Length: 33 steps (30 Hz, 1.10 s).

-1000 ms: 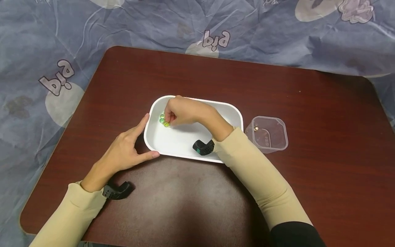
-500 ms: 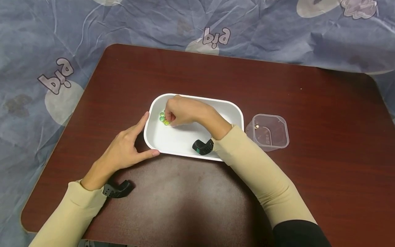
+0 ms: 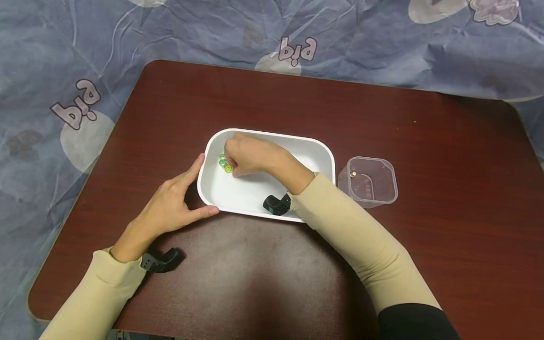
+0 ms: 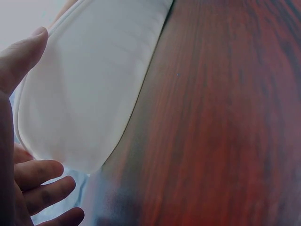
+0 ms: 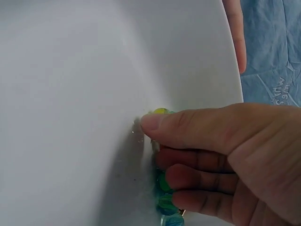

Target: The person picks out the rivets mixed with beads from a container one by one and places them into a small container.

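A white tray (image 3: 250, 198) lies on the brown table. My left hand (image 3: 170, 203) rests against its left end, fingers along the outer side and thumb on the near rim. In the left wrist view, the left thumb (image 4: 28, 54) touches the rim with the fingers spread. My right hand (image 3: 250, 153) reaches into the tray's left part with curled fingers, over a group of green and yellow glass marbles (image 3: 223, 162). In the right wrist view, the right thumb's tip is beside a yellow marble (image 5: 161, 111), and green marbles (image 5: 165, 203) sit by the fingertips. What is between thumb and forefinger is hidden.
A clear plastic container (image 3: 371, 182) stands just right of the tray, with a small gold-coloured bead (image 3: 353, 174) or two inside. A small gold bit (image 5: 182, 212) shows among the marbles. Blue printed cloth (image 3: 204, 33) hangs behind the table.
My right hand has shifted slightly left over the marbles, still with curled fingers. The left hand keeps its place at the tray's end. The whole view has tilted a little.
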Tool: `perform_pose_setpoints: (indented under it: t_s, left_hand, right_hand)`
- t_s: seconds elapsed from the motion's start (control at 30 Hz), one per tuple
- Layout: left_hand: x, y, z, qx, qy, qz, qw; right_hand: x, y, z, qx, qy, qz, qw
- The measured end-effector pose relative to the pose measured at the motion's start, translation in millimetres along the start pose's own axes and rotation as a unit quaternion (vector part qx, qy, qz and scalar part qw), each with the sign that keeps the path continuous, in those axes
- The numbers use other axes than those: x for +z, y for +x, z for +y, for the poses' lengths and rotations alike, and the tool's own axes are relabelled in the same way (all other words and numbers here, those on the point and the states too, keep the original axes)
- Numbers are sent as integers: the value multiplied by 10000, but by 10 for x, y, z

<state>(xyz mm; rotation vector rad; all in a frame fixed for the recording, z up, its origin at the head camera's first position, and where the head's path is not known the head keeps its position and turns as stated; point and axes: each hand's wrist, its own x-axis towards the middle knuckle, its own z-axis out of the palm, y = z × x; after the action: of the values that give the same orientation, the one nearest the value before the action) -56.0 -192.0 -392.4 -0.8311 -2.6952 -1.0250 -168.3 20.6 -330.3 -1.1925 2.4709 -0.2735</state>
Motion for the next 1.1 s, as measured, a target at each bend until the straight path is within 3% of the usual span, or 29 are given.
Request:
perform_pose_setpoints:
  t_s: [1.1]
  left_hand:
    - [-1,5,12,0,42,14,10000]
  right_hand:
    - [4,16,0,90,-20,-78,9999]
